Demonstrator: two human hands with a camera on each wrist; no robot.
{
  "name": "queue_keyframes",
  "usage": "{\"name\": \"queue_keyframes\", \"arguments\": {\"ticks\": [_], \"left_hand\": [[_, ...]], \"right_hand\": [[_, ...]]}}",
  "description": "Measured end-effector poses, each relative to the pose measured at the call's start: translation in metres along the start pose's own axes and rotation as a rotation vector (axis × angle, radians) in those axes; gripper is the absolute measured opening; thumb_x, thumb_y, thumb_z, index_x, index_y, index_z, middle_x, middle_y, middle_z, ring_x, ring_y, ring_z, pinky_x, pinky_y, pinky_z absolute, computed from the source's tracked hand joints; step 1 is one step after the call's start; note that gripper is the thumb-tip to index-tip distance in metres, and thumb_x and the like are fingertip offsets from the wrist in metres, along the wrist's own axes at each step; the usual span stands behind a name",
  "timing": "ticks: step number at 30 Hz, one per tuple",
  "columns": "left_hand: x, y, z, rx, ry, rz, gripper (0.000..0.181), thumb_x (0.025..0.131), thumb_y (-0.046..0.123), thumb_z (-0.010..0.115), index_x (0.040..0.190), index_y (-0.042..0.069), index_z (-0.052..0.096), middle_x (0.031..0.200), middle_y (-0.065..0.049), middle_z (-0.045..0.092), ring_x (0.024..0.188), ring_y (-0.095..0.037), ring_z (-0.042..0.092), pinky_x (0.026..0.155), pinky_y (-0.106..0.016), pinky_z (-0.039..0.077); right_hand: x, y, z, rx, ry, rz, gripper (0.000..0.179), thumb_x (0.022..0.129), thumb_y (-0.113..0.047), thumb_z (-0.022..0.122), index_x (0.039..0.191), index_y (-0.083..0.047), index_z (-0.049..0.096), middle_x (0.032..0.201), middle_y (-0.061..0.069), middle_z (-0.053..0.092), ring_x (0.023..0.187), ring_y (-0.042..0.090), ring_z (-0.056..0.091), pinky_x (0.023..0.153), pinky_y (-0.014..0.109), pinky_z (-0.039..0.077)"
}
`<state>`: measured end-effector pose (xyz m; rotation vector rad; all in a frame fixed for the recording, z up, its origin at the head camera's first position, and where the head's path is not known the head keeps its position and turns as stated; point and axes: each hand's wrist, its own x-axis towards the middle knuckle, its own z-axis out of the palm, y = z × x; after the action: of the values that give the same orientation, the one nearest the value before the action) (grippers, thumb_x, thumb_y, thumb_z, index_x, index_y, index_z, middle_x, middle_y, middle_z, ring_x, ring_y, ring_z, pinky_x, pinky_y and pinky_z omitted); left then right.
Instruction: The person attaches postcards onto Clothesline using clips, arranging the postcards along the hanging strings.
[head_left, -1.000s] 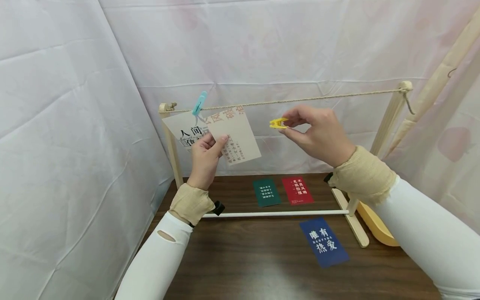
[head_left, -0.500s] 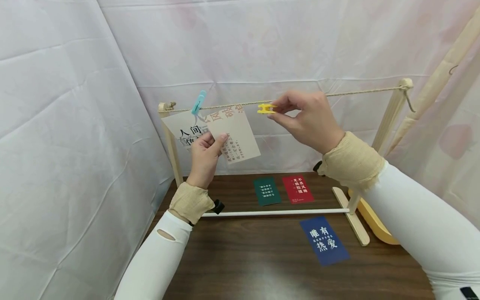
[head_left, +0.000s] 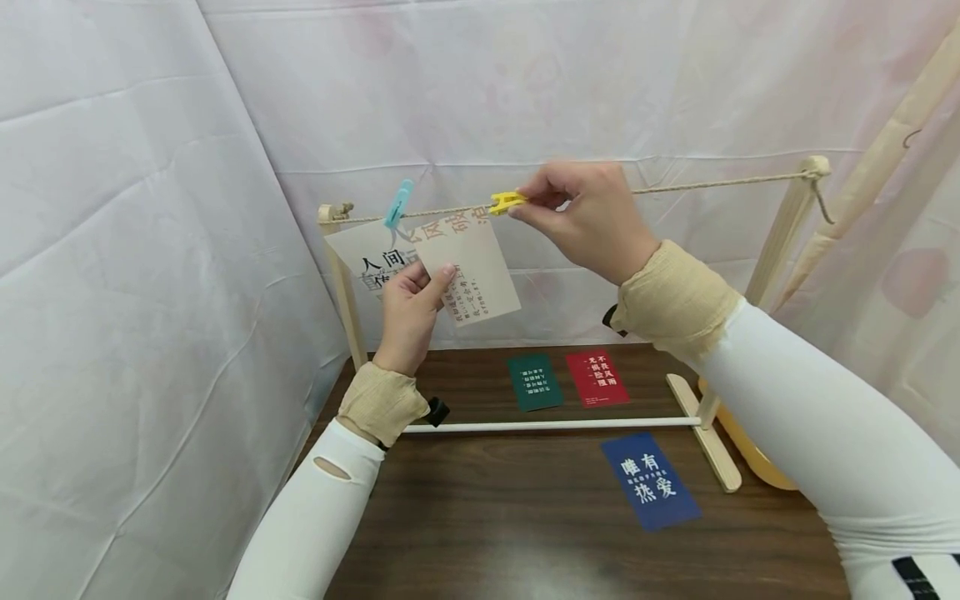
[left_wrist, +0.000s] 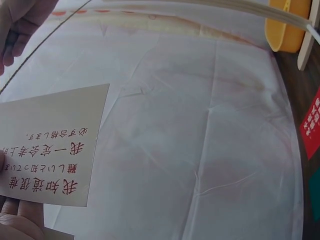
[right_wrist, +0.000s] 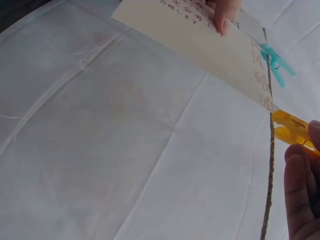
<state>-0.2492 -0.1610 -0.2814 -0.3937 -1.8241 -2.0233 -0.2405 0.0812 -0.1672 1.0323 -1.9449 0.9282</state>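
My left hand (head_left: 411, 321) pinches a cream card (head_left: 483, 271) with red-brown lettering, its top edge up at the twine (head_left: 675, 187). Between thumb and fingers my right hand (head_left: 588, 217) squeezes a yellow clothespin (head_left: 507, 202) with its jaws spread. In the right wrist view the clothespin (right_wrist: 291, 127) is at the twine, close to the card's upper corner; whether it touches the card I cannot tell. Left of that, a light blue clothespin (head_left: 398, 204) is clipped on the twine, with a white card (head_left: 360, 246) with black lettering hanging there, partly behind my left hand and the cream card.
The twine runs between two wooden posts (head_left: 780, 233). A white rod (head_left: 555, 425) crosses low between them. On the brown table (head_left: 480, 508) lie a green card (head_left: 534, 382), a red card (head_left: 597, 377) and a blue card (head_left: 650, 481). A yellow container (head_left: 761, 458) sits at right.
My right hand has moved left and slightly up, bringing the yellow clothespin from right of the cream card to the twine by its corner. The left hand has hardly moved.
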Motion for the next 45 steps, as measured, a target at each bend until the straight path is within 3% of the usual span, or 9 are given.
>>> {"name": "queue_keyframes", "arguments": {"ticks": [9,22,29,36,41,45], "left_hand": [[0.000,0.002,0.000,0.000,-0.006,-0.013,0.027,0.108,0.009,0.068,0.127,-0.009,0.071,0.108,-0.007,0.081,0.097,-0.010,0.079,0.086,-0.026,0.065],[-0.001,0.003,0.002,0.038,-0.005,-0.017,0.027,0.109,0.013,0.068,0.127,-0.007,0.072,0.110,-0.009,0.082,0.095,-0.009,0.078,0.083,-0.024,0.064],[-0.002,0.001,0.002,-0.011,-0.010,-0.015,0.024,0.108,0.010,0.068,0.124,-0.007,0.072,0.102,0.002,0.081,0.094,-0.009,0.078,0.081,-0.024,0.064],[-0.004,0.000,0.002,-0.049,-0.037,0.013,0.024,0.109,0.009,0.066,0.126,-0.007,0.070,0.104,0.004,0.081,0.098,-0.009,0.078,0.085,-0.025,0.064],[-0.005,-0.002,0.005,-0.094,-0.054,0.007,0.026,0.109,0.009,0.064,0.130,-0.006,0.067,0.110,0.001,0.081,0.103,-0.010,0.079,0.090,-0.027,0.064],[-0.007,-0.008,0.008,-0.107,-0.063,-0.015,0.026,0.108,0.008,0.066,0.130,-0.005,0.068,0.114,-0.002,0.082,0.105,-0.011,0.079,0.091,-0.028,0.064]], "right_hand": [[0.017,-0.007,0.008,-0.001,-0.054,0.112,0.014,0.099,-0.007,0.080,0.104,0.006,0.079,0.099,0.019,0.082,0.084,0.028,0.078,0.077,0.009,0.052],[0.033,-0.004,0.015,-0.001,-0.139,0.242,0.019,0.102,-0.010,0.074,0.112,0.006,0.078,0.101,0.021,0.082,0.087,0.029,0.076,0.073,0.010,0.050],[0.034,-0.004,0.012,0.024,-0.170,0.284,0.030,0.102,-0.015,0.075,0.124,0.005,0.077,0.109,0.021,0.082,0.092,0.029,0.078,0.074,0.010,0.052],[0.026,-0.009,0.001,-0.023,-0.105,0.177,0.028,0.100,-0.014,0.078,0.124,0.000,0.077,0.118,0.017,0.080,0.085,0.029,0.075,0.072,0.010,0.049],[0.015,-0.008,-0.009,-0.032,-0.096,0.056,0.018,0.097,-0.006,0.080,0.112,0.003,0.078,0.104,0.017,0.079,0.080,0.025,0.072,0.073,0.011,0.048],[0.002,-0.002,-0.017,-0.001,-0.120,0.038,0.012,0.096,-0.003,0.081,0.106,0.004,0.080,0.095,0.016,0.080,0.078,0.018,0.069,0.073,0.011,0.050]]}}
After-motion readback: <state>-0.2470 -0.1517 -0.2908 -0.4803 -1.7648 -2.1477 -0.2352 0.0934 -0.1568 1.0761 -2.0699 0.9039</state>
